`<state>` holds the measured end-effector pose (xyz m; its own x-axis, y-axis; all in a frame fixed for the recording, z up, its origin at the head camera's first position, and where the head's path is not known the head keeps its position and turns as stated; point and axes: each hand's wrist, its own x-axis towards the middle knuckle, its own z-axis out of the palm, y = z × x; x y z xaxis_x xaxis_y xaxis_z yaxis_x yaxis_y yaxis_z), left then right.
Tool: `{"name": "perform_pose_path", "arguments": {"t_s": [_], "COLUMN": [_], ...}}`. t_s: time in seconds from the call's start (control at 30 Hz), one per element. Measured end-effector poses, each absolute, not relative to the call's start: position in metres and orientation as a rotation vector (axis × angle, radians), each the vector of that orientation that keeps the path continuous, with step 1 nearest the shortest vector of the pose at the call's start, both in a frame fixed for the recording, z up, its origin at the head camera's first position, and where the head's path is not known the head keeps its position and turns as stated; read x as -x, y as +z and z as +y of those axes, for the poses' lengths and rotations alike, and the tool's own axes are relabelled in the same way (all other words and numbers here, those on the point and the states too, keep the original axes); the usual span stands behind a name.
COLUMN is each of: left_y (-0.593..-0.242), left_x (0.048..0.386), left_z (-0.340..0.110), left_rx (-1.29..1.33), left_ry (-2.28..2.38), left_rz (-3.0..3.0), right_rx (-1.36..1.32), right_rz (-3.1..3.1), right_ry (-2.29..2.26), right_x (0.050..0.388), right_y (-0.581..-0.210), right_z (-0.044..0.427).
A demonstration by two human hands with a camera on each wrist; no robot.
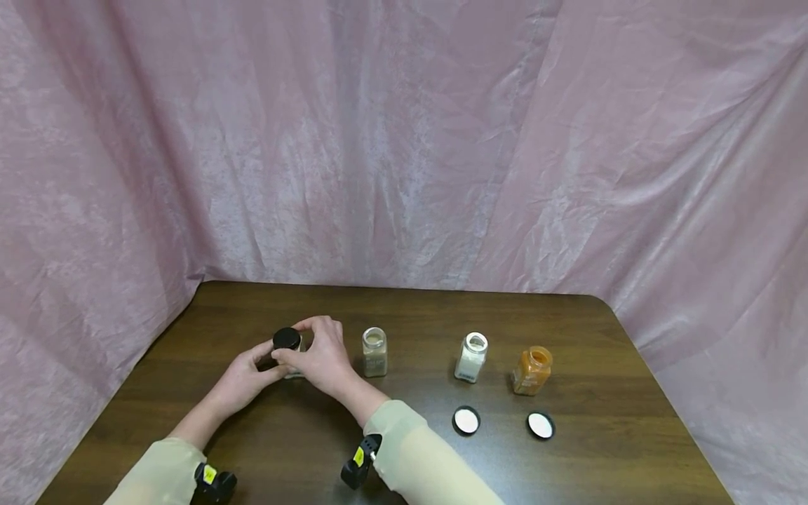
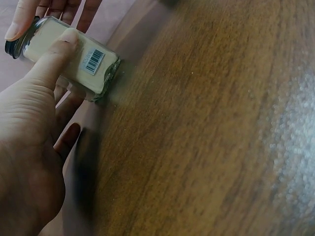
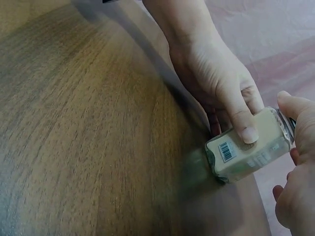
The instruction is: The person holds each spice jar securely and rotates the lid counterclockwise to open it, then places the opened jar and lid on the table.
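Observation:
A square glass jar [image 2: 92, 61] of pale cream powder, with a barcode label on its side, stands at the table's left side. My left hand [image 1: 243, 379] grips the jar's body, thumb flat against one face. Around the black lid [image 1: 287, 338] on top, the thumb and fingers of my right hand [image 1: 325, 361] pinch its rim. In the right wrist view, the right thumb [image 3: 293, 105] lies at the jar's neck. The head view hides most of the jar behind the hands.
To the right stand a lidless jar of greyish-beige powder [image 1: 375, 354], a lidless jar of white powder [image 1: 470, 361] and a lidless orange jar [image 1: 530, 375]. Two black lids, one [image 1: 466, 421] left of the other [image 1: 541, 426], lie white side up. Pink curtains [image 1: 379, 140] hang behind the wooden table [image 1: 606, 449].

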<state>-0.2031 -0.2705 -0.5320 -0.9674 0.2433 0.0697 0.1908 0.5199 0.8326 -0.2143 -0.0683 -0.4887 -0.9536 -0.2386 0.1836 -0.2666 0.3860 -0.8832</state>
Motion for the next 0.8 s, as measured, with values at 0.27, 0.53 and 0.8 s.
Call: {"name": "perform_pose_path", "arguments": {"t_s": [0.27, 0.53, 0.8], "left_y": [-0.5327, -0.5324, -0.5307], "left_x": [0.2011, 0.2021, 0.2028], "left_z": [-0.2694, -0.2684, -0.2669], "left_rx": [-0.376, -0.381, -0.363], "left_ry": [1.442, 1.456, 1.452], "left_rz": [2.735, 2.733, 2.726], "right_rx": [-0.521, -0.571, -0.618], "right_rz": [-2.584, -2.590, -2.613], "right_ry": [1.681, 1.685, 1.643], "right_x": [0.2134, 0.2133, 0.2146], "right_y": [-0.4913, -0.4899, -0.4893], "right_z": [-0.0670, -0.0622, -0.0600]}}
